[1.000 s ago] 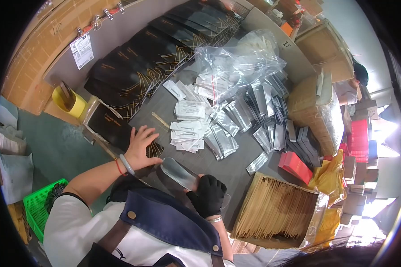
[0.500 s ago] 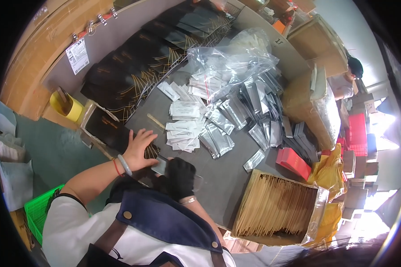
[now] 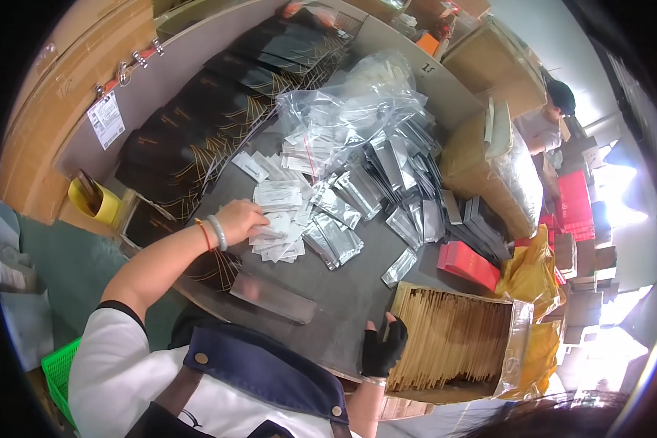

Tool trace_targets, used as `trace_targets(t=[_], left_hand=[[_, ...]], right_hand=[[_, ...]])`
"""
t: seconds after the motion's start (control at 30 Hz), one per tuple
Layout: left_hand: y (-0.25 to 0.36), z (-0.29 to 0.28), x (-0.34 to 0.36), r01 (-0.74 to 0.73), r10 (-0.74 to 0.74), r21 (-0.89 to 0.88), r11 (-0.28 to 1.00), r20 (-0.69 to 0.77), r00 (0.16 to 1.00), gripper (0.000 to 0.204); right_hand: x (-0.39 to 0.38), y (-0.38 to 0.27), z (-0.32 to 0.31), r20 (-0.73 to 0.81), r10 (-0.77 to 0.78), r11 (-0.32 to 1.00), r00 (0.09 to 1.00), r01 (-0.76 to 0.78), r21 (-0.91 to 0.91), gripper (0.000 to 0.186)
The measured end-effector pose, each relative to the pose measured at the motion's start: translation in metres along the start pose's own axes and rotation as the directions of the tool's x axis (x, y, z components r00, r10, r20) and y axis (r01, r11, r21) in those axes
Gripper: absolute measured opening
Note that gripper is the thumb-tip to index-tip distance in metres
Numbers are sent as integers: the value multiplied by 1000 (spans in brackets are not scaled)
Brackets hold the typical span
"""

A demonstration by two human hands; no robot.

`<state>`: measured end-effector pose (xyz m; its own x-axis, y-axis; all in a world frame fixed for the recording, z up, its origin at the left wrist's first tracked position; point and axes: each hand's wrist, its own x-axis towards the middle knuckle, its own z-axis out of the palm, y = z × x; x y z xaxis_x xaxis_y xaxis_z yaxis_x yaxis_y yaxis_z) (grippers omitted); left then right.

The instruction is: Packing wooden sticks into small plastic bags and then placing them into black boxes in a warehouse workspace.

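My left hand, bare with a pale bangle and red cord on the wrist, reaches over the small white packets. Its fingers are pinched down on the edge of one packet. My right hand, in a black glove with bare fingertips, is at the left edge of a carton. Thumb and forefinger stand apart, with nothing visible between them. Thin tan flat pieces stand packed on edge in that carton. A long, clear, shallow plastic piece lies on the table in front of me.
Silver packets and dark slim packs are heaped mid-table beside a clear plastic bag. Black printed bags line the left side. Red boxes sit right. A person is beyond the cartons.
My hands have separated: the left moved up onto the white packets, the right moved right to the carton. The clear plastic piece now lies uncovered where they were. The view has shifted slightly.
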<state>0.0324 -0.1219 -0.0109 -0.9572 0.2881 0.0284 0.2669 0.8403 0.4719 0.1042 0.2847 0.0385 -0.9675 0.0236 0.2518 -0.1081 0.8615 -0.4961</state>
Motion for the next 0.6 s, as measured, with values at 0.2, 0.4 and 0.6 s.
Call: trace_targets(t=[0.2,0.4,0.6], left_hand=[[-7,-8,2,-24,26,-86,996,20,999,17],[7,-27,29,6,36,-286,958,144,989,15],[32,-2,94,-73,107,-205,976,159,981,13]], right_hand=[[2,10,-7,-73,50,999,996,-49,18,42],[8,15,-12,-102,42,999,994,-42,-2,41],[-2,40,-21,-177,126,991,976,-131,-18,38]])
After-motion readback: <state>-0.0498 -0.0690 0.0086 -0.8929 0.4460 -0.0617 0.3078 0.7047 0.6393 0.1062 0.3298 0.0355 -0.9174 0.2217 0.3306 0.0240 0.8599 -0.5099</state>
